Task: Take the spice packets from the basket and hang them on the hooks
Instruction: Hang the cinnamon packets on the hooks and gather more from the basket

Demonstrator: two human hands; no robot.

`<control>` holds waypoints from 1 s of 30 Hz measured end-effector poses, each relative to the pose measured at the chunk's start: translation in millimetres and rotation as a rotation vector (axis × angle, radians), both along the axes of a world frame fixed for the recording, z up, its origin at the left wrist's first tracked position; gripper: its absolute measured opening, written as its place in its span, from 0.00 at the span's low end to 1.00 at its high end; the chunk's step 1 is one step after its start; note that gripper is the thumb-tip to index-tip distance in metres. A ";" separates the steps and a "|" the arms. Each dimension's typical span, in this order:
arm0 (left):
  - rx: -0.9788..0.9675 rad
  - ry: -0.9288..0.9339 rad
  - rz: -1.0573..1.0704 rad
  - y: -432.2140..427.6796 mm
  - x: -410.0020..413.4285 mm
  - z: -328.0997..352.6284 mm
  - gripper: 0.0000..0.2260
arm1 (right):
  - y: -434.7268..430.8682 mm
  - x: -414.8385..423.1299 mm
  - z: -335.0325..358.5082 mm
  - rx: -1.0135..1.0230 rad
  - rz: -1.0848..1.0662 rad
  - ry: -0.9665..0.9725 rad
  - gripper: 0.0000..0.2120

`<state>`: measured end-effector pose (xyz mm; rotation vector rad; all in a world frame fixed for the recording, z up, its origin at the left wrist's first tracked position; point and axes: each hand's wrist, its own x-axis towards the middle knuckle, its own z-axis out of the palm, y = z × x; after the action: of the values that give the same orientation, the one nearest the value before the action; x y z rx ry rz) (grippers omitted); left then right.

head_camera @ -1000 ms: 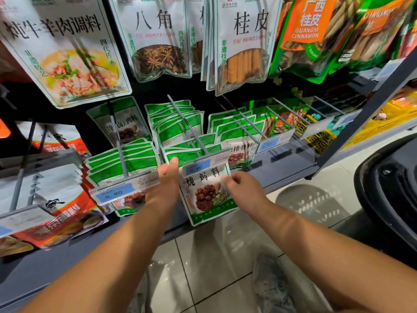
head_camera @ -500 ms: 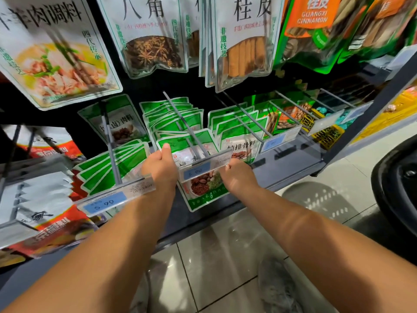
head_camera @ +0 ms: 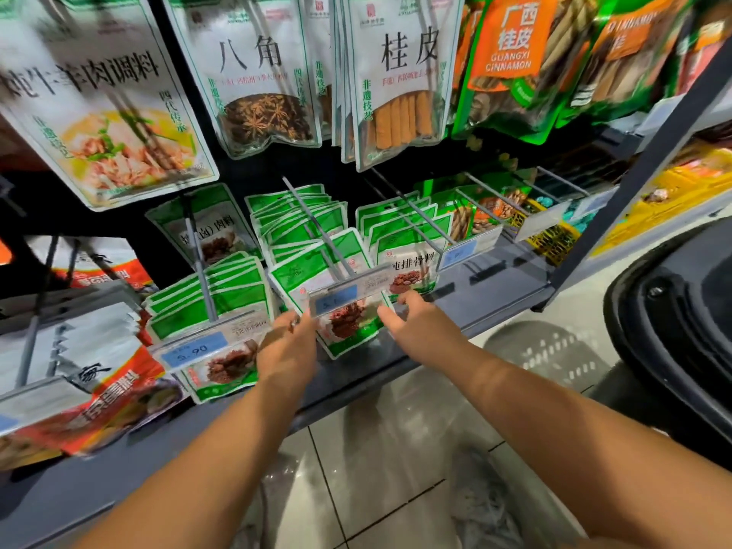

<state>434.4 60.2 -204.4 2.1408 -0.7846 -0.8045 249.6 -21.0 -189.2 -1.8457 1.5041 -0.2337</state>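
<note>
Two bare hands meet at the centre of the frame, at a green and white spice packet (head_camera: 348, 324) that hangs on the middle hook (head_camera: 317, 227), partly behind a clear price tag (head_camera: 344, 297) whose blurred number starts with "5". The left hand (head_camera: 287, 348) has its fingers bent at the left edge of the packet; whether they pinch it, I cannot tell. The right hand (head_camera: 422, 326) is spread, thumb apart, with its fingertips at the right edge. Just right of it a neighbour packet (head_camera: 412, 267) reads "炖排骨料". At lower left a second tag (head_camera: 194, 350) shows "5.90". Above hang a star anise bag (head_camera: 257, 73) marked "八角", a white bag (head_camera: 396, 73) marked "桂皮" and an orange bag (head_camera: 511, 61) marked "GUANGXI CINNAMON".
</note>
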 end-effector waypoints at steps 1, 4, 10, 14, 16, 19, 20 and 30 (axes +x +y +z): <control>0.046 -0.049 -0.036 8.8 -2.5 -2.6 0.19 | 4.6 -5.6 4.4 -0.002 0.021 0.015 0.26; 0.049 -0.064 -0.129 30.8 -22.1 1.9 0.22 | 16.0 -22.1 22.8 -0.012 0.100 0.074 0.32; 0.031 -0.160 -0.424 57.9 -62.5 42.2 0.27 | 47.5 -65.4 92.2 -0.180 0.247 0.237 0.34; -0.090 -0.280 -0.603 61.0 -99.7 91.4 0.27 | 80.0 -106.1 144.5 -0.371 0.303 0.264 0.32; -0.182 -0.315 -0.671 58.3 -119.2 119.6 0.26 | 93.5 -127.4 169.6 -0.436 0.289 0.240 0.31; -0.296 -0.338 -0.751 50.3 -148.0 158.7 0.27 | 108.8 -164.5 202.5 -0.561 0.244 0.251 0.28; -0.319 -0.338 -0.772 47.6 -158.8 171.2 0.27 | 112.6 -177.8 211.3 -0.594 0.224 0.264 0.28; -0.520 -0.467 -1.016 2.7 -288.0 235.5 0.22 | 136.6 -339.7 230.9 -0.499 -0.032 0.408 0.28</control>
<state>146.3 62.9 31.1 1.3776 -2.1369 -0.4494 -90.1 115.6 41.7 -2.3716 1.8769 -0.2784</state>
